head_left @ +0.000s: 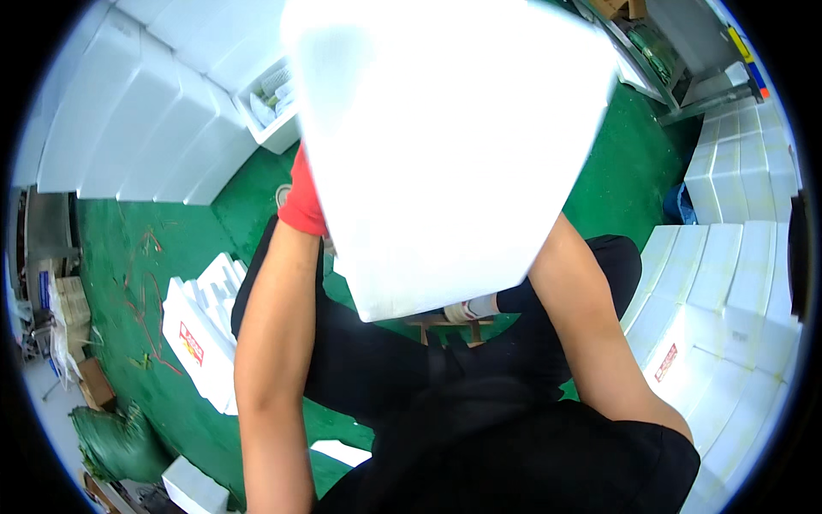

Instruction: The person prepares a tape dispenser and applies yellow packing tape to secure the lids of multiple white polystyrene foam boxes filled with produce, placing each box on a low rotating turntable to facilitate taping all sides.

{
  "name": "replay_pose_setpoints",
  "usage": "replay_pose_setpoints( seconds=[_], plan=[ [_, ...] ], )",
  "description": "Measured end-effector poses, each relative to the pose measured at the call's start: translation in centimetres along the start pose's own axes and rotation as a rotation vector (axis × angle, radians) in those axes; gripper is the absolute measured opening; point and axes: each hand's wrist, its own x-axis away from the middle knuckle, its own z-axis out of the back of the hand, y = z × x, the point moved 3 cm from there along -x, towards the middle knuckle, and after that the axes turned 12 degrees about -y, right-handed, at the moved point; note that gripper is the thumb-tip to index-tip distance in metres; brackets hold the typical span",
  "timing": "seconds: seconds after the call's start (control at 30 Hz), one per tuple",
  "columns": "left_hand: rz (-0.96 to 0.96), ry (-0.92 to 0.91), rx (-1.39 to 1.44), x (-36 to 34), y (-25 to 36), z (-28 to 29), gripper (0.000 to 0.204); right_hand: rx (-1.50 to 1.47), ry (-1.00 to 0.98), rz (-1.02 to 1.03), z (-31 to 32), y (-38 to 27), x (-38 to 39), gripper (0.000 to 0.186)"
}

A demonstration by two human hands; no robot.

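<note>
A large white foam box (454,163) is held up in front of me, glaring bright and covering the middle of the view. My left hand (301,199), in a red glove, is against the box's left side, its fingers hidden behind it. My right forearm (586,300) runs up to the box's right edge, and the box hides my right hand completely. Below the box are my knees in black trousers and part of a small wooden stool (449,320).
White foam boxes (145,111) stand stacked at upper left, beside an open box of wrapped goods (274,98). More foam boxes (711,265) line the right. Foam lids (205,334), red string (154,317) and a green sack (120,441) lie on the green floor. A metal shelf (676,103) stands upper right.
</note>
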Motion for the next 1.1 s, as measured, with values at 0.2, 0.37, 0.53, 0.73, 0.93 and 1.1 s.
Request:
replay_pose_setpoints(
  seconds=[0.2, 0.37, 0.53, 0.73, 0.93, 1.1],
  plan=[
    [0.064, -0.005, -0.405, 1.0, -0.5, -1.5, 0.078, -0.229, 0.016, 0.149, 6.0, 1.7, -0.2, 0.044],
    [-0.107, -0.728, -2.426, -5.1, 1.8, -15.7, 0.096, 0.038, 0.381, 0.076, 6.7, -2.8, 11.6, 0.061],
    [0.402, -1.485, -2.392, -10.4, -4.4, -16.2, 0.088, 0.413, 0.263, 0.007, 6.2, -7.6, 12.6, 0.066],
    [0.397, -1.582, -2.376, -9.0, -3.9, -14.6, 0.092, 1.009, 0.015, -0.066, 5.1, -6.7, 9.1, 0.066],
    [0.336, -1.234, -2.696, -10.1, -5.8, -17.0, 0.090, 1.008, -0.214, -0.340, 2.5, -4.5, 23.8, 0.073],
    [0.588, -0.092, -3.095, -13.8, -7.2, -16.6, 0.056, 0.998, 0.077, -0.282, 3.1, -5.7, 35.0, 0.071]
  ],
)
